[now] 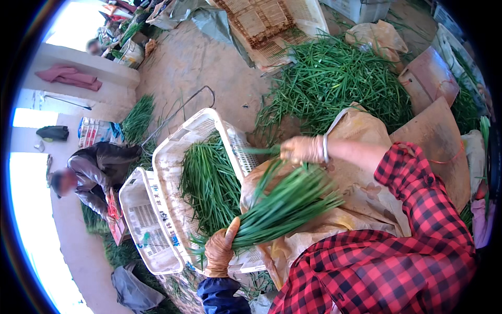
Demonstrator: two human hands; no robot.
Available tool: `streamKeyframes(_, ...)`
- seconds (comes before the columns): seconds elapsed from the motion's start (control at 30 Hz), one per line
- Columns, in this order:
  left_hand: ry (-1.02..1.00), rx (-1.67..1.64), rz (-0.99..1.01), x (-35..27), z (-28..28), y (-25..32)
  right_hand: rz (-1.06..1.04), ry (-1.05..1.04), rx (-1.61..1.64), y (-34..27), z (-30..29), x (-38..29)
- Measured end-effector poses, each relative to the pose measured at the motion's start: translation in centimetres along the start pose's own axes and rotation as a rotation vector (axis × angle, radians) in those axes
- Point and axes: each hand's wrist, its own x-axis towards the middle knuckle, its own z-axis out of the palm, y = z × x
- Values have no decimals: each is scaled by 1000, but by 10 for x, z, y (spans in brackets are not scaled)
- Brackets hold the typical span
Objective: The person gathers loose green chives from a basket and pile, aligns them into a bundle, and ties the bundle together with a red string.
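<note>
My left hand (pixel 220 251), in a tan rubber glove, grips a thick bunch of garlic chives (pixel 288 208) by one end. The long green leaves fan out over my lap, across a stained plastic apron sheet (pixel 364 212). Above the bunch, my gloved right hand (pixel 302 150) is blurred by motion. It pinches a few loose chive blades (pixel 259 150) that stick out to the left. Just beyond my left hand stands a white plastic crate (pixel 164 165) with more chives (pixel 210 176) laid inside it.
Loose chives (pixel 341 78) form a large heap on the floor ahead to the right. A second white crate (pixel 147 219) adjoins the first. At left, a co-worker (pixel 92 165) bends over a board with red ties (pixel 113 212). A dirty crate (pixel 266 27) lies tipped behind the heap.
</note>
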Motion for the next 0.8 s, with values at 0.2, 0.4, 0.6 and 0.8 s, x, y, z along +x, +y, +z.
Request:
streamKeyframes(0.2,32,-574,-166,-21,45,-11,8,82,416,-44,-99,-37)
streamKeyframes(0.4,-32,-804,-296,-14,46,1,931,477,-630,-22,-208,-96)
streamKeyframes(0.6,59,-438,-224,-19,35,2,189,142,-47,-20,-97,-47)
streamKeyframes(0.8,36,-547,-253,-17,35,2,-126,15,324,2,7,46)
